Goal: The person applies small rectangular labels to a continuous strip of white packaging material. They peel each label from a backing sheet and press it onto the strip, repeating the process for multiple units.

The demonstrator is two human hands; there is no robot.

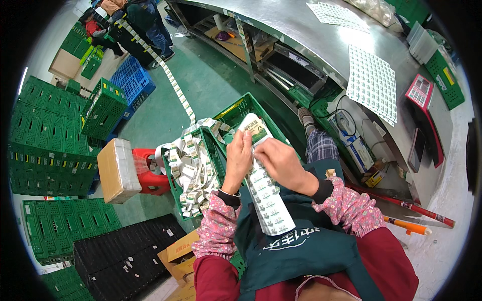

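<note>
My left hand [239, 160] grips the side of a stack of printed label sheets [272, 210] lying along my lap. Close to it, my right hand [280, 163] has its fingers bent against the sheets' other side; whether they pinch a label is hidden. A larger green and white label [257, 129] shows just beyond my fingers. In a green plastic crate [177, 203] to the left lies a heap of label strip [192, 169]. A long strip of labels [174, 83] runs from the crates across the floor towards people in the background.
At the right stands a metal table [293, 17] with label sheets [371, 82], a red scale [420, 90] and a phone [417, 150]. A red stool [150, 184] and a cardboard box [116, 171] are left of the crate. Stacked green crates [49, 139] and black crates [124, 248] stand further left.
</note>
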